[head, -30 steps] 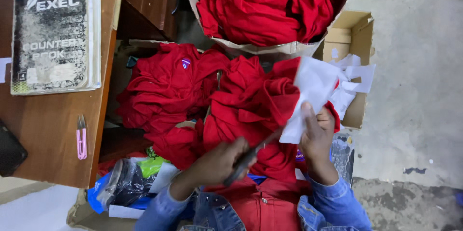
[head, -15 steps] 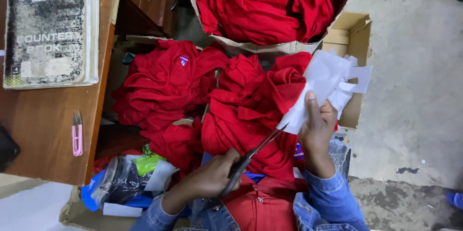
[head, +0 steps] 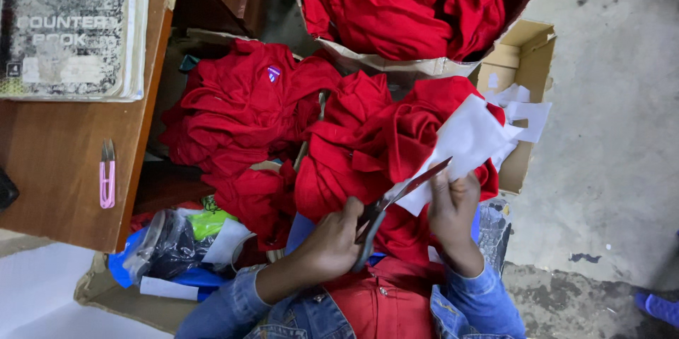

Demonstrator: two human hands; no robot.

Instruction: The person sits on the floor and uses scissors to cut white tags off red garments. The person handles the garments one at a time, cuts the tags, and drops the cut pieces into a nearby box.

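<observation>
The left hand grips scissors cutting into a white sheet, which the right hand pinches above red shirts

scissors: 1 | pink thread snips: 1 | ledger book: 1 | cardboard boxes: 2

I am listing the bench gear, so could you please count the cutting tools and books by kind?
Scissors: 1, in the left hand, at the white fabric held by the right hand.
Pink snips: 1, on the table.
Books: 1.
Total: 3.
</observation>
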